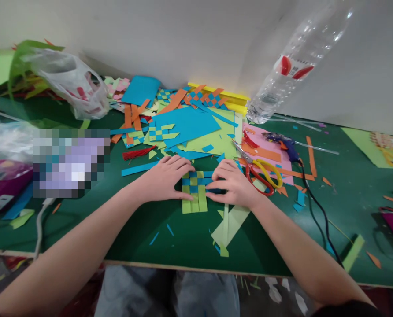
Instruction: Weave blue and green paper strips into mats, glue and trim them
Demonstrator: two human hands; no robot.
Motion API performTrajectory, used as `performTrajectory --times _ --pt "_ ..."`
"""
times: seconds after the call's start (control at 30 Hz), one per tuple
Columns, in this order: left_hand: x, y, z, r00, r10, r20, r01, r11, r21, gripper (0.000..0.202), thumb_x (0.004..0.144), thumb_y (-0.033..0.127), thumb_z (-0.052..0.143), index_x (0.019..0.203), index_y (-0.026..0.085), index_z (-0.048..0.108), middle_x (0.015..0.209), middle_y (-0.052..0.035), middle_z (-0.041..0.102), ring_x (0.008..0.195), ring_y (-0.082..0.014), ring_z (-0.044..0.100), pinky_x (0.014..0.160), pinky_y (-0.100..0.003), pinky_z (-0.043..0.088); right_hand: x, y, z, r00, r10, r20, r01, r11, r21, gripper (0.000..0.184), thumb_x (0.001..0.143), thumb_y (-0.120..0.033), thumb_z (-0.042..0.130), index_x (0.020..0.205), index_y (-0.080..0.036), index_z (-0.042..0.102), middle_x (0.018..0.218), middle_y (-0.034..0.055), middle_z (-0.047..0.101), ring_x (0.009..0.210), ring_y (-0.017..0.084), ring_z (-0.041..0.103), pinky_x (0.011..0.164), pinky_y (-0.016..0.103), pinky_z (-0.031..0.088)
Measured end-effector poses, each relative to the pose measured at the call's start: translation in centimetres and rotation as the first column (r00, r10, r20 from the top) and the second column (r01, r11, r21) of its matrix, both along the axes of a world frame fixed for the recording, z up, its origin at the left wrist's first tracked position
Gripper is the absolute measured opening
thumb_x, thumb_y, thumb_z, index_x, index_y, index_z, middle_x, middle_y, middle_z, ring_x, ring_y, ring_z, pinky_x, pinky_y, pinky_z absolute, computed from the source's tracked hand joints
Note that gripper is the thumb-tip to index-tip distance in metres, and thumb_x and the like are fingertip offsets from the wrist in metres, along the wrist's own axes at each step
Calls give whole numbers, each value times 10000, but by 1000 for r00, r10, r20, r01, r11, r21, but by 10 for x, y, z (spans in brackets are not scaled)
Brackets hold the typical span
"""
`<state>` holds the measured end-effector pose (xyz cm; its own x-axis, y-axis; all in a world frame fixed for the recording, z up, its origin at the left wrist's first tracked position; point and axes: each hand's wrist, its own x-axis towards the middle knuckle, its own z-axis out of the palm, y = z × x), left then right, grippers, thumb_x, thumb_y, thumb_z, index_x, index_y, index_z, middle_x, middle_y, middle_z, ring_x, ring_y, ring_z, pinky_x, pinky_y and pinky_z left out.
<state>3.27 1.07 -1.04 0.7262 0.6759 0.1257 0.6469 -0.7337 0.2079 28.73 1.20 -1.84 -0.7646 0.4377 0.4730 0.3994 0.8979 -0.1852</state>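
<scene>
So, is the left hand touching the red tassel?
Apart. The head view shows green tabletop between the left hand and the red tassel, which lies beyond the hand, toward the wall.

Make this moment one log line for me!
left hand: at left side of woven paper | right hand: at its right side | woven paper: on green table | scissors: beside right hand

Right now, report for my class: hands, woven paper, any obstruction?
Left hand spread, right hand curled, either side of woven paper. Lying flat, partly covered. Scissors beside right hand.
</scene>
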Motion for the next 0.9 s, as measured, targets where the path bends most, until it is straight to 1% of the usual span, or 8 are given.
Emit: performTrajectory --times 0.2,0.43,0.53,0.6,0.67,0.73,0.8,0.9 --pt "1 -1 0 1000 9 -17 -9 1000 13 678 763 717 545 1171 177 524 1221 -111 564 1156 -290 477 981 -424 343 0 -1 -1 999 17 48 -19 999 49 215 889 -395 588 812 -239 715 677 -13 596 759 154 517 909 407 374" --pt "0 0 -1 999 16 -28 -16 1000 3 685 754 726 547 1168 181 530 1226 -104 552 1155 -285 478 980 -420 342 -1 -2 0 999 19 34 -22 997 76 200 886 -353 592 769 -229 695 640 -20 588 700 142 506 890 398 393" --pt "0 0 -1 999 14 -30 -14 1000 1 691 755 730 541 1169 177 535 1225 -103 553 1153 -286 482 981 -422 346 -1 -2 -1 999 -1 40 -4 993 114 245 879 -334 592 668 -221 643 617 -21 573 692 144 500 884 389 405" --pt "0 0 0 999 14 -29 -14 1000 -2 696 756 735 533 1169 176 540 1222 -105 559 1154 -291 488 979 -424 350 -1 -3 -1 998 -47 49 38 984 174 330 887 -306 570 570 -215 570 579 -20 541 677 146 487 884 381 413" --pt "0 -1 0 1000 16 -21 -16 1000 -2 726 754 740 530 1212 176 523 1243 -110 556 1172 -298 485 986 -427 349 -1 -4 -1 994 -99 44 87 969 233 363 888 -277 555 533 -210 522 555 -19 513 664 148 477 876 373 420" --pt "1 -2 0 1000 20 -13 -20 1000 7 816 739 765 518 1306 181 463 1307 -122 525 1214 -311 465 1002 -434 342 0 -4 -1 989 -143 28 131 959 250 308 882 -264 553 579 -207 549 583 -12 533 677 151 487 871 369 426" --pt "4 -4 -2 1000 22 -12 -21 1000 20 911 729 796 482 1399 189 373 1384 -136 471 1265 -326 429 1027 -448 324 -1 -4 -1 985 -172 17 163 959 230 202 877 -257 547 692 -199 605 657 3 589 723 161 519 874 370 432" --pt "11 -6 -4 1000 -1 1 1 999 40 917 765 801 411 1442 188 325 1439 -148 426 1311 -330 389 1071 -461 279 -1 -3 -3 983 -180 24 172 966 194 118 862 -221 531 852 -176 639 774 33 654 791 181 557 887 378 443"
